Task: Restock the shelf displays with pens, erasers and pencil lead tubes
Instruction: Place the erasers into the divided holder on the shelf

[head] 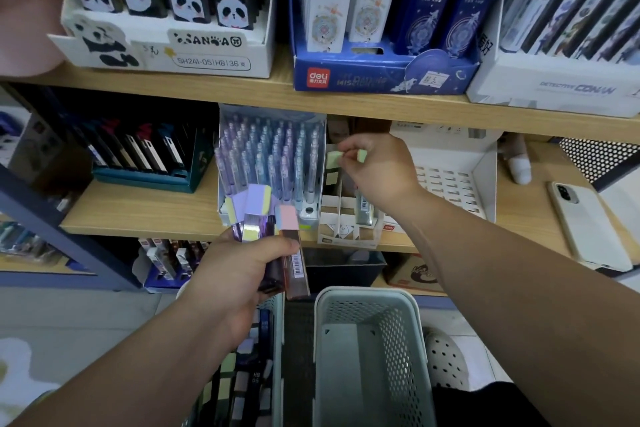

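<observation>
My left hand (pixel 239 270) grips a bundle of pencil lead tubes (pixel 273 218) with pastel purple, yellow and pink caps, held in front of the middle shelf. My right hand (pixel 377 166) reaches into a white divided display box (pixel 341 218) on that shelf and pinches a green-capped lead tube (pixel 360 155) over the box's slots. A pale yellow-green cap (pixel 334 156) sits beside it in the box, and one more tube (pixel 363 204) stands in a front slot. A basket (pixel 242 381) below my left arm holds several more lead tubes.
A box of purple and blue pens (pixel 273 156) stands left of the divided box. A white display tray (pixel 450 180) and a phone (pixel 585 222) lie to the right. An empty grey basket (pixel 367 340) sits below. Upper shelf holds panda, Deli and Conan boxes.
</observation>
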The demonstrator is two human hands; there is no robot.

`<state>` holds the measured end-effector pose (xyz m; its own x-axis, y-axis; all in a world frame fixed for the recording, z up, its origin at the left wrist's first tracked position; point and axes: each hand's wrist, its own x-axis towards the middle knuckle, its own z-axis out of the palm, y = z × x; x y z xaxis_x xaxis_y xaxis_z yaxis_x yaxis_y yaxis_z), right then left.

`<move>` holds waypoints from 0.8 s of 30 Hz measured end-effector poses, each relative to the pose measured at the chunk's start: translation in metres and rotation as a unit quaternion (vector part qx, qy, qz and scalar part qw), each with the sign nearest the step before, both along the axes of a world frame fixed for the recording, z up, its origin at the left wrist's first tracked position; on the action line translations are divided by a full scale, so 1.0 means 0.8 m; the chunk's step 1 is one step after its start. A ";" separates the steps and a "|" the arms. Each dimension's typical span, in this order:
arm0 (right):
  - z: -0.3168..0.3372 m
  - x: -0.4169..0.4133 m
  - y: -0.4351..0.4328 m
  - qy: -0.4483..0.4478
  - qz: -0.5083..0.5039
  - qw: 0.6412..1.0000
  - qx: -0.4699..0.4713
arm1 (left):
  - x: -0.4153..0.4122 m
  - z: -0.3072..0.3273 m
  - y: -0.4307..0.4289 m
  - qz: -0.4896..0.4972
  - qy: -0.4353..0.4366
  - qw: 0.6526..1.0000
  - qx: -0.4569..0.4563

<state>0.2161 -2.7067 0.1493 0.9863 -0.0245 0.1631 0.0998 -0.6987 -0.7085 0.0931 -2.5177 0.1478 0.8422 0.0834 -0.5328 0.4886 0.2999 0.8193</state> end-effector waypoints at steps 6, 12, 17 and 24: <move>0.014 -0.003 -0.010 0.023 -0.042 0.997 0.060 | 0.001 -0.002 -0.001 0.004 0.006 1.000 0.005; 0.021 -0.030 -0.030 0.121 -0.066 0.977 0.165 | -0.002 -0.005 -0.008 -0.018 0.005 1.000 0.014; 0.027 -0.050 -0.048 0.186 -0.034 0.966 0.177 | -0.004 -0.004 -0.014 -0.029 0.011 0.999 0.025; 0.032 -0.065 -0.068 0.193 -0.018 0.939 0.283 | -0.009 -0.002 -0.017 -0.027 0.009 0.999 0.028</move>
